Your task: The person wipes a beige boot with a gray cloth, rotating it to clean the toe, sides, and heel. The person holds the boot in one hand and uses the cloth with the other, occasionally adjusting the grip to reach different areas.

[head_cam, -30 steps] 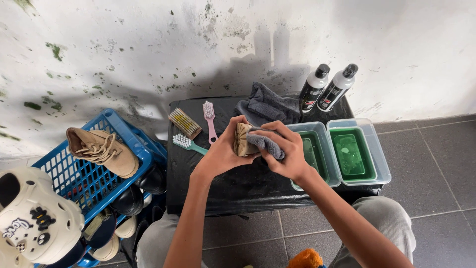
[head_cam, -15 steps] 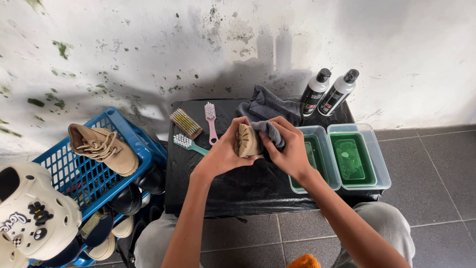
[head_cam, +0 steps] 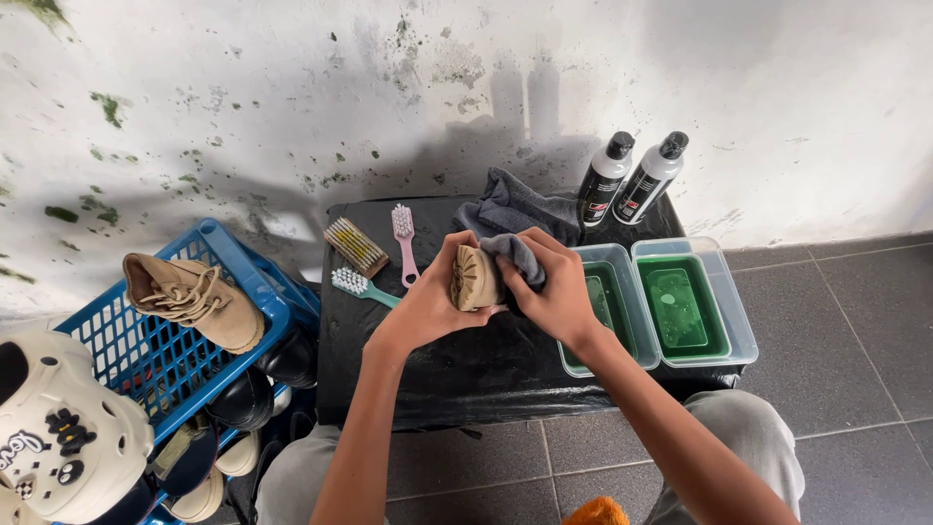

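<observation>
**Tan shoe held over bench, grey cloth on it**

Left hand (head_cam: 428, 306) had a closed grip around the tan shoe (head_cam: 474, 278), sole end facing the camera, just above the black-covered bench (head_cam: 389, 369). Right hand (head_cam: 554, 292) had its fingers clamped on a grey cloth (head_cam: 515, 255), pressed against the shoe's 2 o'clock side. At 9 o'clock of the shoe: teal toothbrush (head_cam: 362, 286), pink brush (head_cam: 404, 238), wooden brush (head_cam: 355, 247). At 3 o'clock: two tubs of green liquid (head_cam: 671, 306). At 1 o'clock: two spray bottles (head_cam: 627, 180). Blue crate (head_cam: 107, 335) with a tan boot (head_cam: 190, 299) at far 9 o'clock.
</observation>
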